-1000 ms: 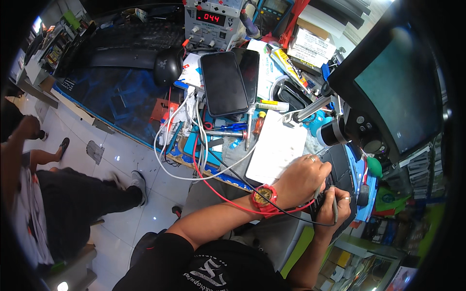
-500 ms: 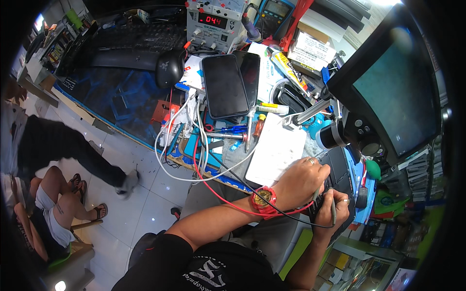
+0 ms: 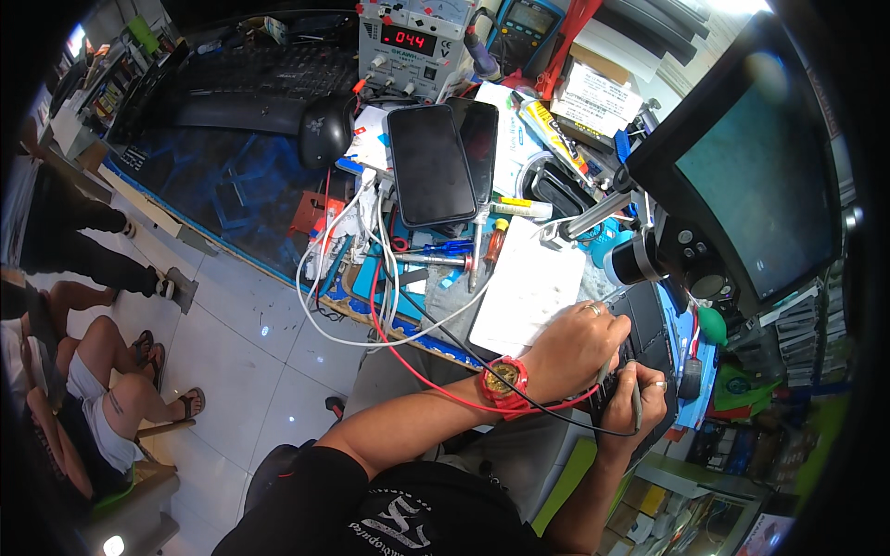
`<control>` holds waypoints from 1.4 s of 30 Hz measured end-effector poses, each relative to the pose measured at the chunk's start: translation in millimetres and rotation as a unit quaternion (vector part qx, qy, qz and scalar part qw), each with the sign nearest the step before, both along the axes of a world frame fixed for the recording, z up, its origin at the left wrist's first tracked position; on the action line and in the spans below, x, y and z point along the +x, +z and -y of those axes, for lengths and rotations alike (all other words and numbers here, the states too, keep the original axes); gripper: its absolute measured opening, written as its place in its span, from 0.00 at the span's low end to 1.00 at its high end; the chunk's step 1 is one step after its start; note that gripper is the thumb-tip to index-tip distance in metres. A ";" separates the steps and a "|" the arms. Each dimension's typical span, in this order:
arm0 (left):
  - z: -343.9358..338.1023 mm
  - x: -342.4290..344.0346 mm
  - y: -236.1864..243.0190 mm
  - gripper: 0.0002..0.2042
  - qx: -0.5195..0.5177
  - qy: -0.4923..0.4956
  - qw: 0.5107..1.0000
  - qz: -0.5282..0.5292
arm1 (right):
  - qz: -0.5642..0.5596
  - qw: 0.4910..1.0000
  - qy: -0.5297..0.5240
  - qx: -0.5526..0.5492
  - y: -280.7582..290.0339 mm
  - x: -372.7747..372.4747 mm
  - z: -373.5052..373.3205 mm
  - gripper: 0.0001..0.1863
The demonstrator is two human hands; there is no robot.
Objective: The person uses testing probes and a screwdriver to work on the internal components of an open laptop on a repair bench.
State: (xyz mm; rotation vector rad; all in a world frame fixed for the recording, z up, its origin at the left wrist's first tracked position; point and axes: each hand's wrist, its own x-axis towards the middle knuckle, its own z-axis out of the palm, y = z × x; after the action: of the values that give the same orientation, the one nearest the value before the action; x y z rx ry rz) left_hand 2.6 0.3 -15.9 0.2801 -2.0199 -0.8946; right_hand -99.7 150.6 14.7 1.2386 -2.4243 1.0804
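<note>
My left hand (image 3: pixel 577 345), with a red watch (image 3: pixel 503 383) on its wrist, is closed on a slim probe (image 3: pixel 603 372) with a red lead. In my right hand (image 3: pixel 649 400) the fingers pinch a second probe (image 3: pixel 637 408), whose black lead loops below it. Both hands are close together over a dark flat work surface (image 3: pixel 646 315) at the right of the bench. The probe tips and whatever lies beneath my fingers are hidden. A white sheet (image 3: pixel 527 283) lies beside my left hand.
A microscope with a screen (image 3: pixel 756 171) overhangs the right side. Two phones (image 3: pixel 431 167), screwdrivers (image 3: pixel 494 243) and looped white cables (image 3: pixel 306 296) crowd the bench. Behind stand a power supply (image 3: pixel 408 51) and a multimeter (image 3: pixel 524 28). People (image 3: pixel 102 389) are at the left.
At the left, a walking person has moved farther left, away from the bench. My hands and both probes have stayed in place.
</note>
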 end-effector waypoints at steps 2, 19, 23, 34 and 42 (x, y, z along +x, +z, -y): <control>0.4 0.0 0.2 0.09 -0.001 0.000 1.000 -0.002 | 0.000 1.000 -0.001 -0.003 -0.5 -0.2 0.1 0.06; -0.4 0.9 -0.6 0.09 -0.003 0.009 1.000 0.003 | -0.001 1.000 0.000 0.008 1.0 1.4 0.3 0.06; -1.7 0.1 1.6 0.09 0.004 -0.001 1.000 0.005 | -0.010 1.000 -0.001 -0.001 0.4 0.7 -1.9 0.06; 4.3 0.5 4.6 0.07 0.011 -0.025 0.999 0.031 | -0.043 0.999 0.023 -0.010 5.0 1.1 6.0 0.05; 3.2 0.4 6.2 0.07 0.019 -0.027 0.999 0.023 | -0.036 0.999 0.012 -0.018 0.9 0.2 2.6 0.05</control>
State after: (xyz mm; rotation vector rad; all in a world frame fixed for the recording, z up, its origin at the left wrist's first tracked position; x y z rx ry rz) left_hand 3.0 -2.9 -9.7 0.2709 -2.0625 -0.9679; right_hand -99.4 148.0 15.6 1.2771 -2.3326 1.0626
